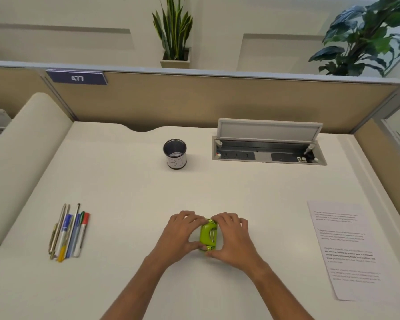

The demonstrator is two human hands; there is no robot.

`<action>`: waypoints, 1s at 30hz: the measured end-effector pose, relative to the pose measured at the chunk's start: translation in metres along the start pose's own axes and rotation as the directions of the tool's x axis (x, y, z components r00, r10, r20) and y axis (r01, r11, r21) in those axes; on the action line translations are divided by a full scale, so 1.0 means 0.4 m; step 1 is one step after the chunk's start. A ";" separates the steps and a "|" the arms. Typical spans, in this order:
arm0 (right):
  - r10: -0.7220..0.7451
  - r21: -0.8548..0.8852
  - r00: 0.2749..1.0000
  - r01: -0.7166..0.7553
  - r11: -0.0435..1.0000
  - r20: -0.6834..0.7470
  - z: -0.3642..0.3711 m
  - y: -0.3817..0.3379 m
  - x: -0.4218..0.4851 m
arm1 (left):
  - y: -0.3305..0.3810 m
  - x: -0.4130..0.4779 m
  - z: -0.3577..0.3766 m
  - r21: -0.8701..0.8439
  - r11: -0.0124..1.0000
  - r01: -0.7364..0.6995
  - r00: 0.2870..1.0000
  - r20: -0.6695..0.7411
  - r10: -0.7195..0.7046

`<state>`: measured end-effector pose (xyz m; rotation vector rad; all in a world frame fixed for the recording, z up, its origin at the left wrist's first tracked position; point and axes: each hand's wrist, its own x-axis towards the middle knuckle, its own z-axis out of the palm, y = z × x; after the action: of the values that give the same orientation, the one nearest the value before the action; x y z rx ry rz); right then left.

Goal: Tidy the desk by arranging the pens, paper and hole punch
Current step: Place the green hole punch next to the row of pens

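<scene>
both hands on the green hole punch [208, 234] mid-desk; left hand [180, 234] & right hand [231, 236] curl round its sides, gripping; looks rigid, smallish, prob light; hold by the base.

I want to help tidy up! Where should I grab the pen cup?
Wrap your hand round the side of the pen cup, reaching from the front. It stands upright and round, mouth up, with bare desk around it.

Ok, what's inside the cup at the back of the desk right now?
Nothing sticks up out of the cup. Its dark inner wall and a pale patch at the bottom show, too blurred to identify. Its near wall hides the rest.
</scene>
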<state>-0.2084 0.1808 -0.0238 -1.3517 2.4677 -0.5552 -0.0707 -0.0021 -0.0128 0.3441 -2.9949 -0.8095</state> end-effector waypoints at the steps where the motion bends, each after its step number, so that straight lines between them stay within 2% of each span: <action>1: -0.008 0.007 1.000 0.008 1.000 -0.011 0.001 -0.021 0.005 | -0.013 -0.011 -0.016 -0.002 1.000 0.003 1.000 -0.010 -0.003; 18: -0.139 0.022 0.989 0.138 0.990 0.053 0.231 -0.460 0.201 | -0.381 -0.291 -0.250 0.027 0.978 0.208 0.978 -0.010 -0.208; 30: -0.169 0.012 0.980 0.169 0.986 0.108 0.352 -0.616 0.319 | -0.578 -0.364 -0.299 0.007 0.964 0.266 0.964 -0.020 -0.265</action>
<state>-0.0342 -0.0765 -0.0439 -1.5574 2.2798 -0.5076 0.1280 -0.2243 -0.0196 0.7626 -2.9751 -0.8015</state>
